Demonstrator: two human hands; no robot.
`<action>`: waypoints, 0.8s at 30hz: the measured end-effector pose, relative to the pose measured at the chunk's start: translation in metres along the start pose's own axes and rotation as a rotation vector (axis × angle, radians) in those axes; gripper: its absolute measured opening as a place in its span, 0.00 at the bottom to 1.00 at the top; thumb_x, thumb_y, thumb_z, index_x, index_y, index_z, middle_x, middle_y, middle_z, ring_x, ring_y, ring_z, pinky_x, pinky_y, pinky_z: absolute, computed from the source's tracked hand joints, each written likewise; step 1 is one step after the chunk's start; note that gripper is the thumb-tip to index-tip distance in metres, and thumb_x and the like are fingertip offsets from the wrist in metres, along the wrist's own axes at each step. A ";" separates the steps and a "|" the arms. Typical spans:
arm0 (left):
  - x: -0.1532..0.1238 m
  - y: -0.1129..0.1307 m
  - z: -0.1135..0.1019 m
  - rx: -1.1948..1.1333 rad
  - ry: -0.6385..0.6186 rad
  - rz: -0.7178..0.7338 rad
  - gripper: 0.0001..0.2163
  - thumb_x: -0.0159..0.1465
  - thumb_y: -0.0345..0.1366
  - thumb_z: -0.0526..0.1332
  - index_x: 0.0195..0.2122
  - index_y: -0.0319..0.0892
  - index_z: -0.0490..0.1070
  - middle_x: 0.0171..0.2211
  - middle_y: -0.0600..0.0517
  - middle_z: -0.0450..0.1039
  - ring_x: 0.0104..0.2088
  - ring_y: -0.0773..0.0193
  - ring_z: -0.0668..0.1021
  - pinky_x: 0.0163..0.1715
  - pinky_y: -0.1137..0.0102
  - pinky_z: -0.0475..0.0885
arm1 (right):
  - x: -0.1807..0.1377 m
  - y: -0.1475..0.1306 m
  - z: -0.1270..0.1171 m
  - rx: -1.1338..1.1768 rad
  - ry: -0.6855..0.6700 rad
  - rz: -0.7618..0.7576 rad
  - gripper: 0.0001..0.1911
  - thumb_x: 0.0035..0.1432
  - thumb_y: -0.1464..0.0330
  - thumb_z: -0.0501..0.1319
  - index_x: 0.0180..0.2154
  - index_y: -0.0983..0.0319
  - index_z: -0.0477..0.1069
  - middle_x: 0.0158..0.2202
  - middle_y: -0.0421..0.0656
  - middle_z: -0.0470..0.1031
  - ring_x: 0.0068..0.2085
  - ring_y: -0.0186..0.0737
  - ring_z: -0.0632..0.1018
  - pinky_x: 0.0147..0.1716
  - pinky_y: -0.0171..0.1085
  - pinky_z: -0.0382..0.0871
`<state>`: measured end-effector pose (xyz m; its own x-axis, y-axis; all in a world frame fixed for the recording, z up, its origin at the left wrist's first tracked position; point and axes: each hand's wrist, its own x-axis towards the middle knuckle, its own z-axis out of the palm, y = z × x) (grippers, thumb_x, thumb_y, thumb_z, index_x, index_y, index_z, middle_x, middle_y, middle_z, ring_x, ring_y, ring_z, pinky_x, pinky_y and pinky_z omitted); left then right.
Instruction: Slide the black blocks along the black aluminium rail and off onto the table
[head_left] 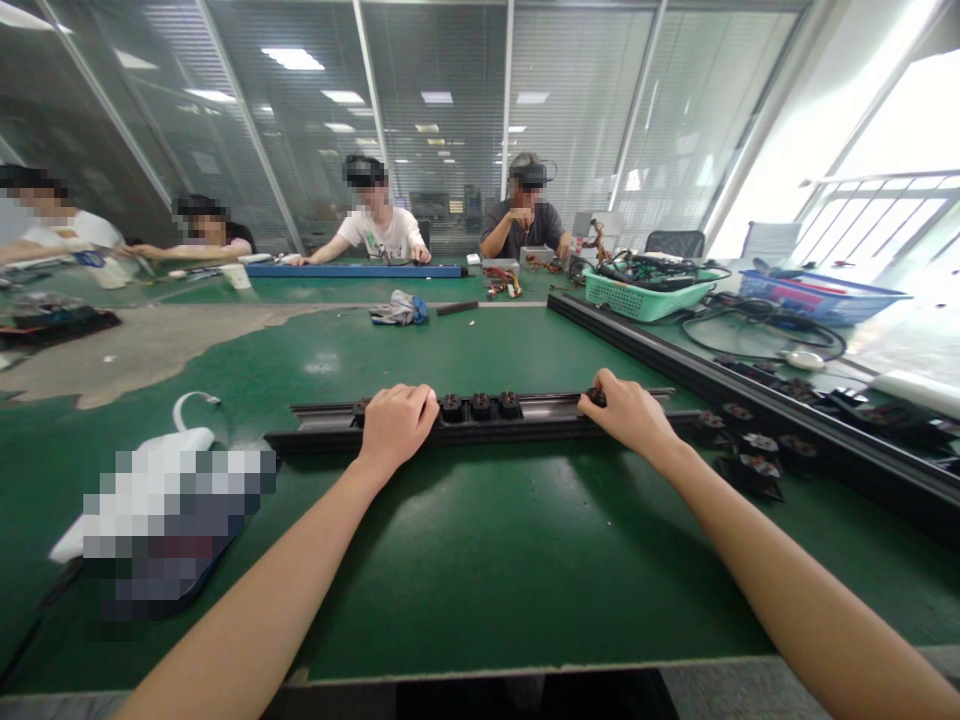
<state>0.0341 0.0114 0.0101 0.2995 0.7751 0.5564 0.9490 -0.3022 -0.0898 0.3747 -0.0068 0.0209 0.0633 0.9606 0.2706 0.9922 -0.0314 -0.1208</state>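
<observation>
the left forearm [292, 570] and right forearm [757, 550] are lying nearest, crossing the near edge of the counter [480, 580]. the left hand [397, 425] is curling palm-down over the black rail [487, 435], its fingers hiding behind it, so how tightly they are closing, or on what, i cannot tell. the right hand [630, 412] is pinching a small dark piece [596, 396] between thumb and fingers, above the channel near the rail's right end. the rail itself is lying mid-counter, running roughly parallel to the near edge.

for handling it well, the left hand should be bearing down enough that the rail is not skidding or twisting, with its fingertips staying clear of the channel's lips. the right hand should be holding its piece square to the channel, since a tilted one could be jamming, and pressing evenly rather than on one corner.

between the hands, three black blocks [481, 405] are sitting in the channel, and even gaps are worth watching. loose black parts [759, 465] are lying beyond the rail's right end, just beside a longer rail [637, 343] that is slanting toward the counter's right edge.
</observation>
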 end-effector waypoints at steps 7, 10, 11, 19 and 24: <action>-0.001 -0.001 0.001 -0.008 0.014 0.007 0.18 0.72 0.39 0.46 0.34 0.42 0.75 0.32 0.45 0.78 0.35 0.55 0.77 0.36 0.63 0.64 | -0.001 0.000 -0.001 -0.007 0.001 0.005 0.11 0.65 0.59 0.53 0.41 0.59 0.66 0.34 0.47 0.77 0.35 0.46 0.78 0.29 0.36 0.55; -0.001 -0.001 0.001 0.012 0.015 0.016 0.19 0.72 0.39 0.46 0.34 0.42 0.75 0.32 0.45 0.78 0.35 0.55 0.77 0.35 0.63 0.64 | -0.001 0.000 -0.002 -0.012 -0.010 0.012 0.12 0.65 0.58 0.53 0.41 0.60 0.66 0.35 0.48 0.78 0.36 0.46 0.78 0.29 0.36 0.55; -0.001 -0.001 0.001 0.015 0.016 0.018 0.19 0.72 0.39 0.46 0.34 0.42 0.75 0.32 0.45 0.78 0.35 0.55 0.77 0.35 0.63 0.64 | -0.001 0.000 -0.002 -0.014 -0.014 0.015 0.12 0.65 0.58 0.53 0.41 0.60 0.66 0.35 0.48 0.78 0.36 0.47 0.78 0.29 0.36 0.55; 0.000 0.000 0.000 -0.004 0.008 0.010 0.18 0.72 0.39 0.47 0.34 0.42 0.75 0.31 0.45 0.78 0.35 0.55 0.77 0.35 0.63 0.63 | 0.001 0.003 -0.002 -0.025 -0.026 0.030 0.13 0.65 0.57 0.53 0.42 0.59 0.67 0.36 0.48 0.78 0.37 0.47 0.78 0.30 0.36 0.56; 0.000 0.000 0.000 0.001 0.010 0.013 0.18 0.72 0.38 0.47 0.34 0.42 0.74 0.31 0.45 0.78 0.35 0.55 0.77 0.35 0.63 0.63 | 0.001 0.003 -0.003 -0.033 -0.032 0.034 0.14 0.65 0.58 0.53 0.43 0.60 0.67 0.36 0.49 0.78 0.37 0.48 0.78 0.30 0.37 0.57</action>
<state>0.0340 0.0112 0.0102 0.3105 0.7658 0.5632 0.9453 -0.3112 -0.0980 0.3778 -0.0071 0.0241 0.0940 0.9671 0.2365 0.9926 -0.0727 -0.0972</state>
